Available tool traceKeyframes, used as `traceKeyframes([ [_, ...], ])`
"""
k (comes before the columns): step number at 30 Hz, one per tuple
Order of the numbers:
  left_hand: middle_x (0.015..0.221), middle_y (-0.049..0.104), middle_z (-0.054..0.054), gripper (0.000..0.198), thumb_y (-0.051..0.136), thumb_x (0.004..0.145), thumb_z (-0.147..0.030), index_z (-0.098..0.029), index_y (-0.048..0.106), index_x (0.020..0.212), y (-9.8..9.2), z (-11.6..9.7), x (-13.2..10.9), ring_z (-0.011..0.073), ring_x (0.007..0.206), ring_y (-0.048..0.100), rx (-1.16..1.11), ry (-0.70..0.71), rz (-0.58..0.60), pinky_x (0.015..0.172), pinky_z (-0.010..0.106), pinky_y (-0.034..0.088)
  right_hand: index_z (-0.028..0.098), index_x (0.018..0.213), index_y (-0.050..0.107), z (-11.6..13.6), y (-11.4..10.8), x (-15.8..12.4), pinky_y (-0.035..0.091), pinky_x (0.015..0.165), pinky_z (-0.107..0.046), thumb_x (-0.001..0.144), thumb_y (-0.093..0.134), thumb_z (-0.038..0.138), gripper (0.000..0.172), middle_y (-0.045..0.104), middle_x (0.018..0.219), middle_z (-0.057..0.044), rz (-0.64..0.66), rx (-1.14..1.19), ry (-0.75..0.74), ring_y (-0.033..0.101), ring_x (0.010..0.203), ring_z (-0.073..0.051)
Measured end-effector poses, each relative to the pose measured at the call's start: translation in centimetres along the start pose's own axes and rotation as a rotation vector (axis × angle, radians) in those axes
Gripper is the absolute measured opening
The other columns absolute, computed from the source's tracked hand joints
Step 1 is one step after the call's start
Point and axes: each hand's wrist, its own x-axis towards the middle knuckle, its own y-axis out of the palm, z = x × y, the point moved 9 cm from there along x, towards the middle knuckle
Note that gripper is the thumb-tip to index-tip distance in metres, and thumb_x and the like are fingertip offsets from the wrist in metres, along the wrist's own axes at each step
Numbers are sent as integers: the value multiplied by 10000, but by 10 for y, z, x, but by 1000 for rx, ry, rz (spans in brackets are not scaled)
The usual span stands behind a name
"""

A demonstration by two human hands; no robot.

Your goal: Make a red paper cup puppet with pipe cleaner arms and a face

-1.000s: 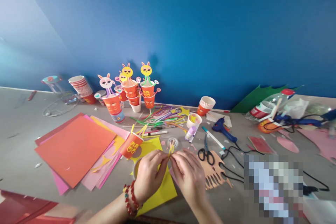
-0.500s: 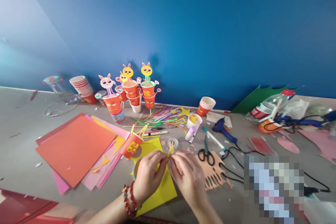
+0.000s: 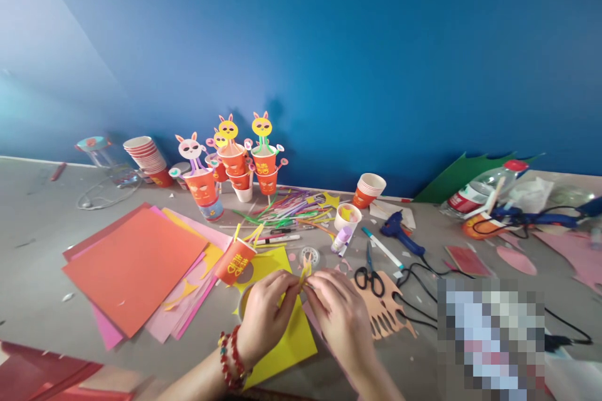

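My left hand (image 3: 271,304) and my right hand (image 3: 339,310) meet at the fingertips, both closed in a pinch on a small yellow paper piece (image 3: 306,270) with pale pink pointed tips. Fingers cover its lower part. Beneath them lies a yellow sheet (image 3: 301,344) with a cut-out hole. An orange paper cup (image 3: 235,261) with yellow strips on top tilts just beyond my left hand. A roll of tape (image 3: 310,255) sits past the fingertips. Black-handled scissors (image 3: 370,279) rest partly on a peach paper sheet (image 3: 383,313), to the right of my right hand.
Bunny-faced paper cups (image 3: 200,182) stand at the back left, beside pipe cleaners (image 3: 282,210). Stacked coloured sheets (image 3: 136,263) spread on the left. To the right are a blue glue gun (image 3: 402,232), its black cable (image 3: 414,307) and a plastic bottle (image 3: 475,191).
My right hand has shifted very slightly to the right and the yellow piece has turned a little between the fingertips. Everything on the table lies as before.
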Motion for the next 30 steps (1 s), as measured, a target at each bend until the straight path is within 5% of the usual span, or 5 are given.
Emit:
traceKeyframes([
  [30,781,659,40,186,471,1001,-179,-206,599,869,0,0,-1,177,714,624,47,-6,29,662,260,461,204,963,632,5,0,5,555,831,-413,935,578,92,127,749,880,-64,7,-50,-43,704,841,-254],
])
